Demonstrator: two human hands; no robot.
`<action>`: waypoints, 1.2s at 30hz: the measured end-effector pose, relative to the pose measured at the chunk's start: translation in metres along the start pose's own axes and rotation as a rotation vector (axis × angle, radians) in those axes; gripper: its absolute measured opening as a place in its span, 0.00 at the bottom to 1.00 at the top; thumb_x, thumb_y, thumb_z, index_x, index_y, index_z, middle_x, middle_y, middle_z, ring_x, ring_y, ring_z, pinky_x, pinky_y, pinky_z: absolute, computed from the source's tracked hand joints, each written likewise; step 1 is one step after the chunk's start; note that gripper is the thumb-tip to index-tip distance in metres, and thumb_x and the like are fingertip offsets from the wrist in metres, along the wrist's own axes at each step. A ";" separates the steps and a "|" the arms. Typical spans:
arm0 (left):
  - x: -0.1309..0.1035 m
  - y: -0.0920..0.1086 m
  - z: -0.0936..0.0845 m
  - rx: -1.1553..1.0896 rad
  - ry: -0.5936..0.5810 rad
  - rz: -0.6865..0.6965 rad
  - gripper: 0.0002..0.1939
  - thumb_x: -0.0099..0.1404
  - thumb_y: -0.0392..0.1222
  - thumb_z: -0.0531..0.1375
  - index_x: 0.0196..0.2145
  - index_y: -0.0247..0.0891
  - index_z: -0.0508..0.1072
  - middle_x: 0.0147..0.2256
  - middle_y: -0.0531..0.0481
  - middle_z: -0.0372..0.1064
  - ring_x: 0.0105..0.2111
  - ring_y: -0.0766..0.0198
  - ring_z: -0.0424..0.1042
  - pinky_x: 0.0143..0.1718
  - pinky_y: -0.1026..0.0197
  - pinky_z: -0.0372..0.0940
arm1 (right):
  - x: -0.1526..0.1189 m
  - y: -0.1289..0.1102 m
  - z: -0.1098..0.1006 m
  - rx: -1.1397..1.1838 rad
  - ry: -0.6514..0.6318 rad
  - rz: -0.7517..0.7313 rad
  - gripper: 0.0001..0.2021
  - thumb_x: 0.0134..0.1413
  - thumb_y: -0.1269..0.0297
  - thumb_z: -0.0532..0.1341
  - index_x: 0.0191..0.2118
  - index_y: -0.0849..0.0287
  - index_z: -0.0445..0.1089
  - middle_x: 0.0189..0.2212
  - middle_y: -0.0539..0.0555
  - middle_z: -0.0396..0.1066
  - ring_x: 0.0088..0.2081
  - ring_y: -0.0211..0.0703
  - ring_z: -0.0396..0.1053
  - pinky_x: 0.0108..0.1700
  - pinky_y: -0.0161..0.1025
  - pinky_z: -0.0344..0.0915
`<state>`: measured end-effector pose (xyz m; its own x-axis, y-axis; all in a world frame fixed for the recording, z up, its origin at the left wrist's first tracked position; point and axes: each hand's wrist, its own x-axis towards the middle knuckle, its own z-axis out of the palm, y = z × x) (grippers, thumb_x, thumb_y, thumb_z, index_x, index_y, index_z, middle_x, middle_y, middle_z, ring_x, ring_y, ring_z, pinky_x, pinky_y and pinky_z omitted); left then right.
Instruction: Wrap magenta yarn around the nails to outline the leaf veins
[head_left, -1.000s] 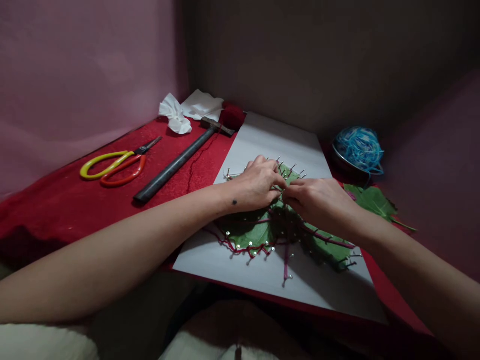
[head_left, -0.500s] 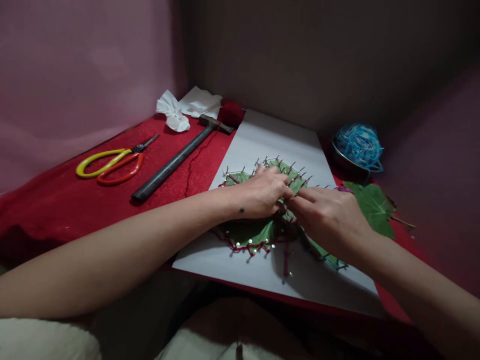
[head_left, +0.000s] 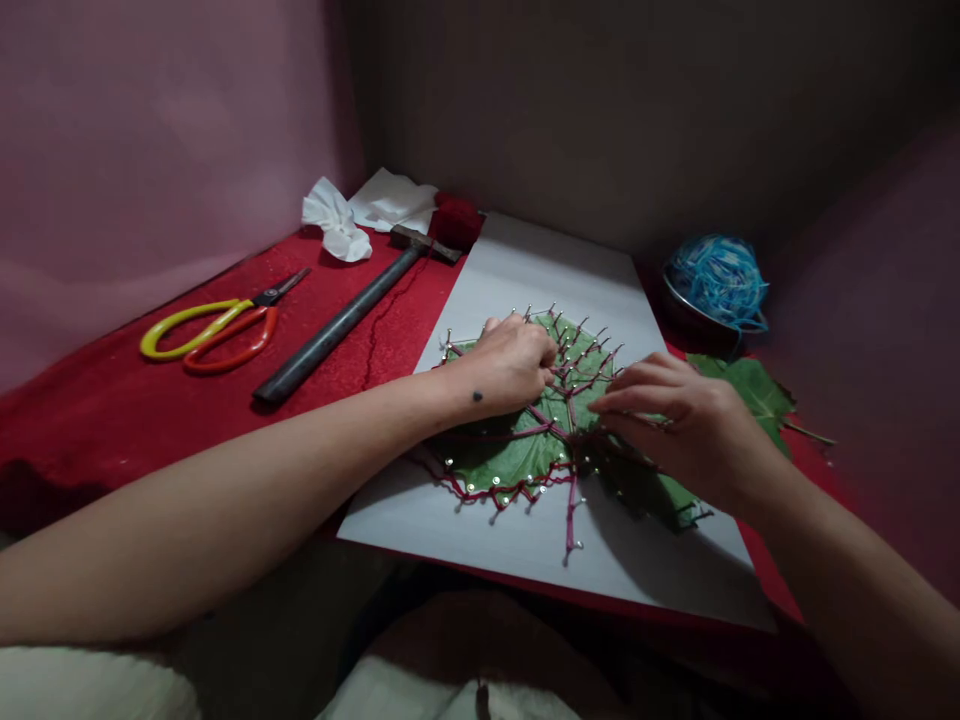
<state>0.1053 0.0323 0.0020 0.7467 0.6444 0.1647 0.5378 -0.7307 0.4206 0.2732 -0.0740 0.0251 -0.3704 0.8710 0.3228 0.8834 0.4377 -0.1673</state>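
A green leaf [head_left: 517, 462] lies on a white board [head_left: 555, 255], ringed by several nails. Dark red yarn [head_left: 480, 493] runs around the nails on its near edge, and pinkish-purple yarn [head_left: 571, 515] follows the veins and stem. My left hand [head_left: 514, 362] is closed above the leaf's left half; what its curled fingers hold is hidden. To the right, my right hand [head_left: 675, 410] hovers over the leaf's right side, fingertips pressed together in a pinch. Whether a strand is between them is too small to tell.
On the red cloth [head_left: 187, 425] at left lie scissors [head_left: 217, 330] and a hammer [head_left: 345, 322]. Crumpled tissue [head_left: 337, 222] and a red yarn ball [head_left: 456, 222] sit behind. Blue yarn [head_left: 716, 280] fills a metal bowl at right, near a loose leaf [head_left: 750, 395].
My hands, close together over the leaf's middle before, have separated. The left shifted slightly left and up, the right moved right and lifted, uncovering the central yarn veins.
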 end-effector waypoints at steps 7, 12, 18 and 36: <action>0.000 0.003 -0.003 0.011 -0.009 -0.012 0.07 0.60 0.35 0.57 0.26 0.35 0.73 0.31 0.46 0.71 0.38 0.58 0.65 0.41 0.56 0.57 | -0.003 -0.002 0.012 -0.002 -0.108 -0.005 0.06 0.52 0.68 0.60 0.30 0.54 0.75 0.29 0.53 0.71 0.36 0.44 0.62 0.41 0.44 0.56; -0.001 0.001 -0.002 0.024 -0.010 -0.001 0.07 0.60 0.36 0.57 0.25 0.35 0.72 0.31 0.46 0.71 0.39 0.57 0.65 0.42 0.55 0.57 | 0.011 0.000 0.010 -0.037 -0.280 -0.066 0.07 0.47 0.75 0.58 0.26 0.57 0.71 0.27 0.51 0.68 0.36 0.42 0.61 0.43 0.44 0.53; -0.001 -0.001 0.003 0.040 0.002 0.010 0.07 0.60 0.36 0.56 0.28 0.35 0.73 0.33 0.45 0.71 0.41 0.55 0.64 0.44 0.52 0.57 | 0.022 -0.003 0.006 -0.043 -0.426 -0.102 0.07 0.45 0.76 0.58 0.24 0.58 0.69 0.25 0.50 0.66 0.36 0.41 0.60 0.42 0.42 0.52; 0.000 -0.001 0.004 0.098 -0.017 0.005 0.08 0.60 0.35 0.54 0.26 0.35 0.72 0.33 0.44 0.71 0.41 0.54 0.64 0.44 0.51 0.55 | 0.017 0.016 -0.004 0.162 -0.200 -0.025 0.11 0.56 0.70 0.54 0.37 0.57 0.74 0.34 0.54 0.72 0.36 0.39 0.67 0.39 0.37 0.63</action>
<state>0.1063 0.0326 -0.0020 0.7555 0.6375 0.1512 0.5691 -0.7528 0.3308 0.2826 -0.0529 0.0315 -0.4553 0.8791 0.1409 0.8217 0.4758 -0.3136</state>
